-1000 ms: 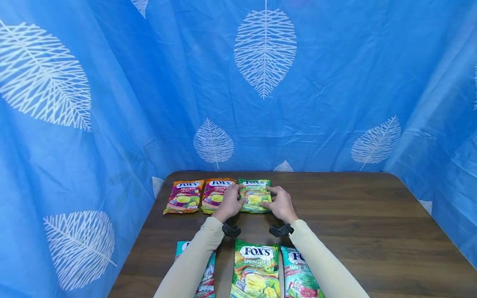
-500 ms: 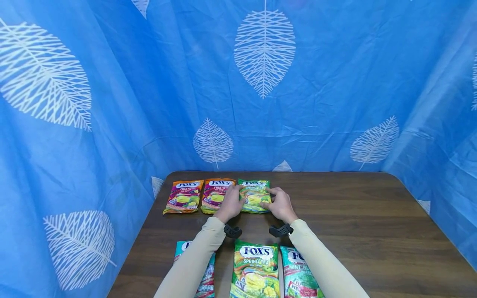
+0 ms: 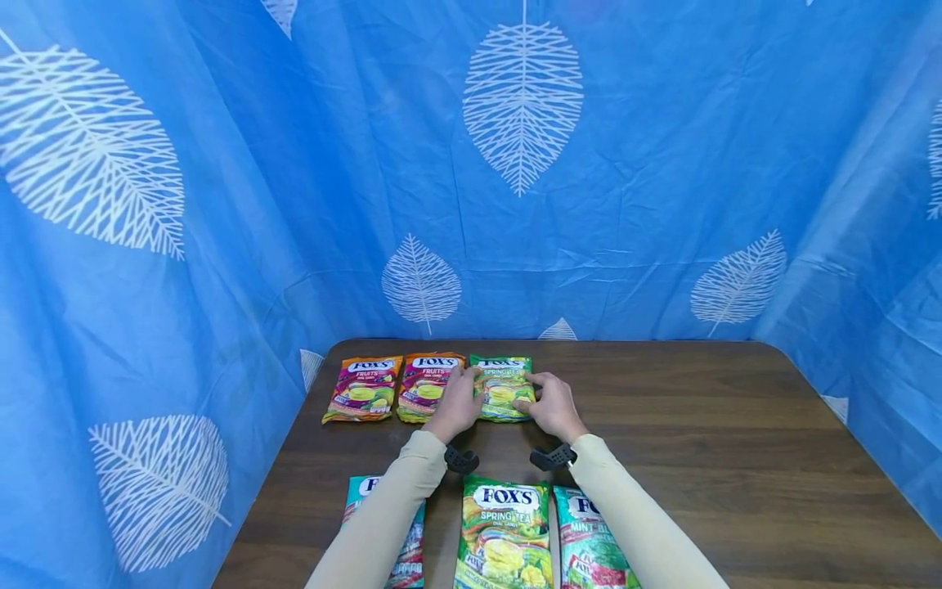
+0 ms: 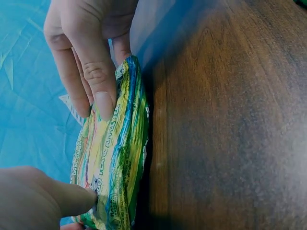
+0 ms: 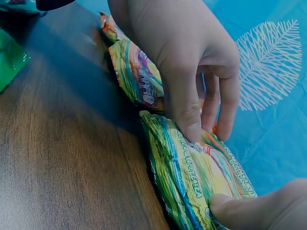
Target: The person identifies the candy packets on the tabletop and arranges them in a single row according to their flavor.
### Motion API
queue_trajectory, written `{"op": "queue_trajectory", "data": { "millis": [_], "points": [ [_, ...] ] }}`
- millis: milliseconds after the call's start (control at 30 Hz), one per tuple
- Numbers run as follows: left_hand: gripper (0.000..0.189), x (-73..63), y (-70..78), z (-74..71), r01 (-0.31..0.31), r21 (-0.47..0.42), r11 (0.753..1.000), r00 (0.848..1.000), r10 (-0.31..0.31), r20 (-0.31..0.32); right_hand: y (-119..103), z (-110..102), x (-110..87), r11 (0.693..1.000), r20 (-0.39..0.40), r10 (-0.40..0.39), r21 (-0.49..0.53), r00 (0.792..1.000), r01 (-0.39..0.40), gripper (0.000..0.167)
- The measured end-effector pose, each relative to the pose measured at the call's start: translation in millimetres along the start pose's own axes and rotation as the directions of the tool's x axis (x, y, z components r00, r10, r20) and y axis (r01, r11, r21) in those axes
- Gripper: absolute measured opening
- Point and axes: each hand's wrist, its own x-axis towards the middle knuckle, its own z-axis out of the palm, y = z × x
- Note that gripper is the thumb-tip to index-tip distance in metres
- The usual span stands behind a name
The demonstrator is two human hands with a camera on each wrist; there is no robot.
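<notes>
My left hand (image 3: 455,405) and right hand (image 3: 553,406) hold the two sides of a green and yellow bag of Spring Tea candy (image 3: 504,394) on the table. In the left wrist view, the right hand's thumb presses on the bag's printed face (image 4: 103,153), with the left thumb near the lower end. From the right wrist, the left thumb rests on the bag (image 5: 184,177) and its other fingers reach over the far side. A purple and orange Fruits candy bag (image 3: 423,391) lies just left, partly covered by my left hand.
Another Fruits bag (image 3: 364,390) lies at the far left of the back row. Nearer me are a second Spring Tea bag (image 3: 504,532), a Mint bag (image 3: 592,540) and a teal bag (image 3: 414,544) partly under my left sleeve. A blue curtain (image 3: 633,204) hangs behind the wooden table (image 3: 684,425).
My left hand shifts very slightly to the right against the Spring Tea bag. The bag and the right hand stay practically where they were.
</notes>
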Motion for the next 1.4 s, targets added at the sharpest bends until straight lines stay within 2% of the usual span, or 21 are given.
{"op": "queue_trajectory", "data": {
  "millis": [333,500,700,833,867,933,1000,1033,1100,1200,1267,1400],
  "points": [
    [0.047,-7.3,4.1,-1.4,-0.055,0.042,0.998,0.998,0.056,-0.028,-1,-2,-2.9,1.0,-0.031,-0.019,-0.016,0.999,0.019,0.057],
    [0.047,-12.3,4.0,-1.8,-0.109,0.028,0.994,0.991,0.111,-0.073,-5,-5,-7.5,0.999,-0.066,-0.04,-0.004,0.997,0.04,0.056],
    [0.049,-1.4,-30.0,21.1,-0.211,-0.004,0.977,0.966,0.208,-0.153,-14,-11,-16.7,0.998,-0.106,-0.054,-0.02,0.993,0.052,0.058],
    [0.05,1.0,-52.2,33.8,-0.274,-0.02,0.962,0.953,0.268,-0.144,-21,-18,-25.5,0.996,-0.123,-0.068,-0.067,0.99,0.06,0.055],
    [0.05,-6.2,-49.2,29.7,-0.297,-0.005,0.955,0.947,0.293,-0.132,-23,-20,-28.2,0.995,-0.122,-0.07,-0.073,0.99,0.062,0.054],
    [0.049,-9.1,-56.7,33.2,-0.33,-0.024,0.944,0.938,0.325,-0.118,-25,-24,-34.4,0.995,-0.113,-0.077,-0.07,0.991,0.069,0.053],
    [0.048,-16.7,-58.4,32.4,-0.345,-0.079,0.935,0.936,0.337,-0.097,-28,-28,-41.2,0.996,-0.097,-0.08,-0.059,0.992,0.074,0.052],
    [0.047,-22.4,-56.9,30.4,-0.358,-0.106,0.928,0.932,0.349,-0.094,-29,-30,-44.8,0.996,-0.09,-0.082,-0.052,0.993,0.078,0.052],
    [0.045,-35.8,-45.2,20.2,-0.334,-0.178,0.926,0.943,0.329,-0.056,-31,-34,-52.4,0.997,-0.072,-0.077,-0.016,0.994,0.076,0.054],
    [0.041,-69.9,-7.7,-10.7,-0.281,-0.245,0.928,0.957,0.291,0.002,-33,-42,-64.1,0.996,-0.051,-0.069,0.046,0.996,0.071,0.055],
    [0.039,-87.9,12.9,-26.7,-0.248,-0.256,0.934,0.964,0.265,0.032,-34,-49,-72.7,0.994,-0.04,-0.06,0.087,0.997,0.064,0.056],
    [0.039,-103.0,18.7,-30.6,-0.223,-0.293,0.93,0.969,0.243,0.033,-36,-60,-91.0,0.992,-0.035,-0.014,0.124,0.999,0.018,0.056]
  ]
}}
